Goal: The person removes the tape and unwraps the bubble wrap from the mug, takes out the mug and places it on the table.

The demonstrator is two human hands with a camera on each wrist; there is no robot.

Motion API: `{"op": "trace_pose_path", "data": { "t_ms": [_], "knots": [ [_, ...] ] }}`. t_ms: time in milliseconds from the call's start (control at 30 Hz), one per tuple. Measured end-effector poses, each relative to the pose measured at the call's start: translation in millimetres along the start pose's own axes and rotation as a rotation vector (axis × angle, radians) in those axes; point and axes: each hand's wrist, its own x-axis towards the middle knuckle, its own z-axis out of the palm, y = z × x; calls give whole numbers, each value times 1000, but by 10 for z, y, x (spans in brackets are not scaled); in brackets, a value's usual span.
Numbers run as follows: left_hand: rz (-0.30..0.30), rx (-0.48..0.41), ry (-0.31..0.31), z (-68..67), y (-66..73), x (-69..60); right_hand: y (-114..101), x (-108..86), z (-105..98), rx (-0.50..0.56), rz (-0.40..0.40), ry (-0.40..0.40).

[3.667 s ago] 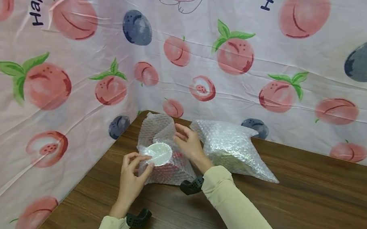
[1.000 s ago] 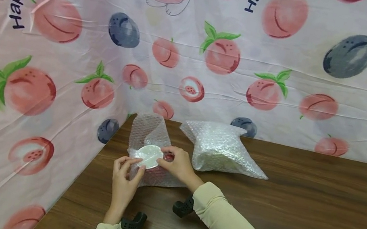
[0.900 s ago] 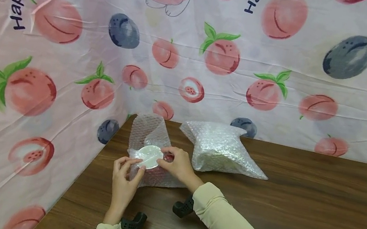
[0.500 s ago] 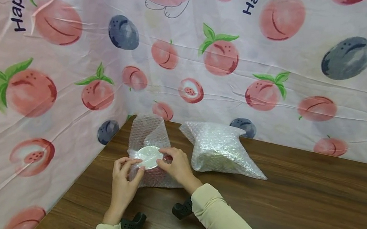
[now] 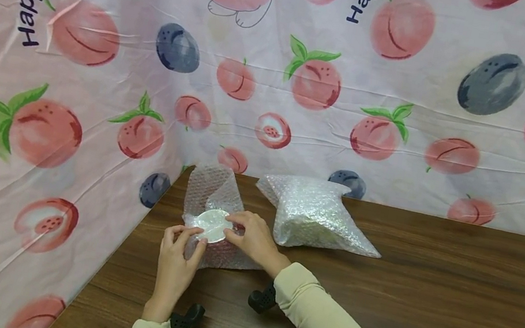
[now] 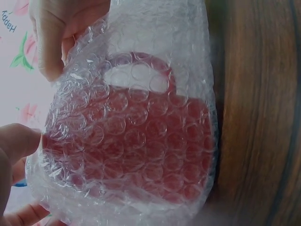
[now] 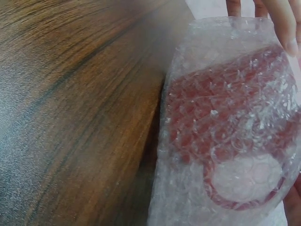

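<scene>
A red mug [image 6: 141, 136] sits inside a clear bubble-wrap bag [image 5: 216, 185], its handle [image 7: 244, 202] showing through the bubbles on the right-hand side. Its pale round top [image 5: 212, 226] faces up under the film. My left hand [image 5: 177, 266] grips the wrapped rim on the left, thumb in front and fingers behind. On the opposite side my right hand [image 5: 255, 237] holds the rim between thumb and fingers. The bag's loose end lies beyond the mug. In the right wrist view, the right fingers are mostly cut off by the frame's edge.
A second, plump bubble-wrap package [image 5: 319, 215] rests on the brown wooden table [image 5: 426, 310], right of the mug. A fruit-patterned cloth [image 5: 309, 78] hangs behind and to the left. Black wrist devices [image 5: 262, 298] are on both wrists.
Over the last several seconds my right hand came down from the bag's upper right onto the mug's rim. Within the last second both hands stay nearly still; the head view shifts slightly.
</scene>
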Motion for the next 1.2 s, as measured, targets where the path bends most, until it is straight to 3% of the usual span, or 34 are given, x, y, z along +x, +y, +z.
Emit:
{"op": "trace_pose_path", "data": {
  "t_ms": [400, 733, 1000, 1200],
  "knots": [
    [75, 77, -15, -47, 4, 35, 25, 19, -24, 7, -13, -26],
    [87, 128, -35, -60, 13, 87, 32, 38, -33, 10, 10, -42],
    [273, 378, -44, -99, 65, 116, 37, 46, -30, 8, 15, -51],
    [282, 343, -33, -130, 52, 115, 32, 49, -18, 4, 22, -60]
  ]
}}
